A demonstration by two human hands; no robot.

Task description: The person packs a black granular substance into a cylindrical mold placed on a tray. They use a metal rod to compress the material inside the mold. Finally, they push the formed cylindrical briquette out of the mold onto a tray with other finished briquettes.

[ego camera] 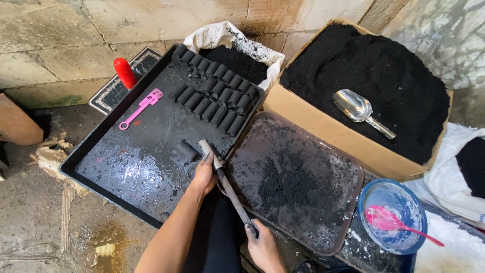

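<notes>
Gripping the lower end of a long metal rod (227,188), the right hand (262,247) is clenching it while the left hand (204,174) is grasping its upper part over the black tray (101,151), beside a black cylinder (186,151); rows of cylinders (214,98) are lying farther back.

A red cylinder (124,72) stood beyond the black tray's (101,151) far edge. A pink tool (142,107) lay near that edge. A metal scoop (361,110) rested on black powder in the cardboard box (313,124). A pink spoon (391,222) lay in the blue bowl (367,202).
</notes>
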